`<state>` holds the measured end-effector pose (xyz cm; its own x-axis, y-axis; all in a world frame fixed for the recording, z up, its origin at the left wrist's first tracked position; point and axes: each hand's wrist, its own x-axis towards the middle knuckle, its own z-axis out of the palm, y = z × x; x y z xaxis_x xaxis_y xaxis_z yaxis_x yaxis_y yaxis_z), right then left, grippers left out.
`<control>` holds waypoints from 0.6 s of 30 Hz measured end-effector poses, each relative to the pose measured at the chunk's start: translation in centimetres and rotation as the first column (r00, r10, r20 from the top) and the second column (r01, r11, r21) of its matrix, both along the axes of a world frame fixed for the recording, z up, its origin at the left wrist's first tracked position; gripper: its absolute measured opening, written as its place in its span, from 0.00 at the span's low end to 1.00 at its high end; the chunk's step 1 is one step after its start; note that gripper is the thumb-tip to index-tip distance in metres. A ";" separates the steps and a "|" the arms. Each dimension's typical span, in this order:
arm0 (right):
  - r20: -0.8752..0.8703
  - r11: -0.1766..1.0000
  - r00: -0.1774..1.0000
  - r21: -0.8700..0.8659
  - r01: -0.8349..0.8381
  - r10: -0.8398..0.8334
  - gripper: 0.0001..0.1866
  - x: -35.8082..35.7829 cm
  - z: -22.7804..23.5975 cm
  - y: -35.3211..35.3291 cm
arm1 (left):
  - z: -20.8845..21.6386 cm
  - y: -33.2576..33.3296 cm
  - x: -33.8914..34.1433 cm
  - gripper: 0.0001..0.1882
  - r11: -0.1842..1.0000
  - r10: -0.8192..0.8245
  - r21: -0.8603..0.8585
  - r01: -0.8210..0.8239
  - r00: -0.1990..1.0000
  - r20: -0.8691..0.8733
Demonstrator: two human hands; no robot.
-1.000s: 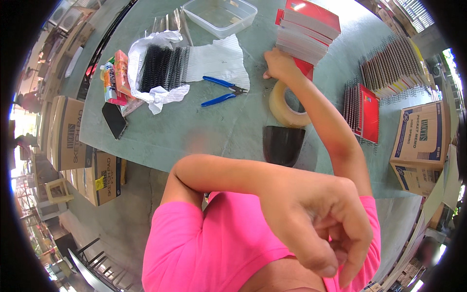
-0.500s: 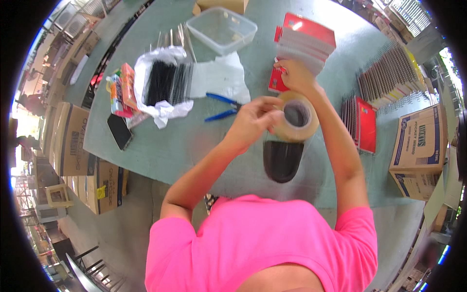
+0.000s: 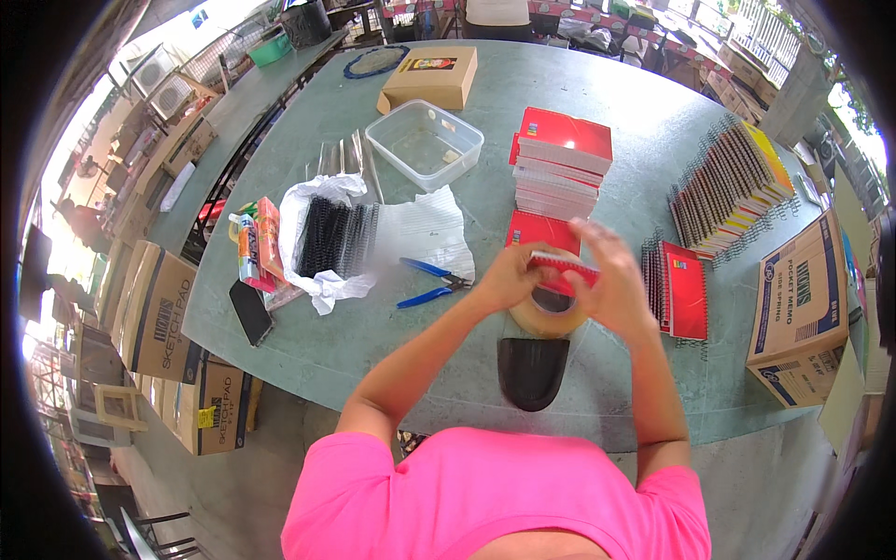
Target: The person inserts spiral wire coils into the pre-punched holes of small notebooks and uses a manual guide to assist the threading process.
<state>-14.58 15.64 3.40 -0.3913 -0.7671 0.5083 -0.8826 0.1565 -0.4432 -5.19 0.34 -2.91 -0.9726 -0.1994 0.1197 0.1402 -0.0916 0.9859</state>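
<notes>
A small red notebook (image 3: 566, 265) is tilted edge-on above the tape dispenser, its white page edges showing. My left hand (image 3: 507, 279) is closed on the notebook's left end. At its right end is my right hand (image 3: 620, 287), fingers spread and slightly blurred, thumb close against the notebook; whether it touches is hard to see. Below both hands, a roll of clear tape (image 3: 546, 320) sits in a black tape dispenser (image 3: 533, 371), partly hidden by them. Just beyond the hands lies a red notebook cover (image 3: 534, 231), in front of a tall stack of red notebooks (image 3: 563, 140).
Blue-handled pliers (image 3: 431, 285) lie left of my hands, near black binding coils (image 3: 334, 238) in white paper. A clear plastic tub (image 3: 427, 145) and a brown box (image 3: 431, 78) stand farther back. Spiral notebooks (image 3: 733, 191), upright red notebooks (image 3: 684, 291) and a carton (image 3: 799, 308) are at right.
My right hand has come back from the stack toward my left hand, and a small red notebook is now held between them above the tape. The view has tilted up, showing more of the far table.
</notes>
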 end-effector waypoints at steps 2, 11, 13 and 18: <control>0.037 0.983 0.999 0.181 0.014 -0.021 0.18 0.6 -0.5 -0.4 | 0.0 0.7 0.5 0.19 0.996 0.029 -0.088 -0.019 0.993 0.115; -0.080 0.990 0.997 0.138 -0.007 0.018 0.06 0.3 -0.4 -1.6 | -1.7 -17.3 9.8 0.15 0.116 0.719 -0.954 -0.275 0.687 -0.111; -0.099 0.978 0.995 0.201 0.045 -0.025 0.05 0.2 -1.9 -2.3 | -3.7 -17.2 10.5 0.16 -0.081 0.648 -0.959 -0.272 0.716 -0.258; -0.064 0.987 0.997 0.152 0.049 -0.040 0.05 -0.5 -1.3 -2.8 | -5.1 -18.7 10.0 0.17 0.222 0.846 -0.955 -0.196 0.525 0.089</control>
<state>-15.10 12.87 2.10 -0.3986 -0.8205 0.4098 -0.8979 0.2581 -0.3565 4.79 -18.32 -8.01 -0.5708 -0.8094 0.1380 -0.7249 0.5757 0.3784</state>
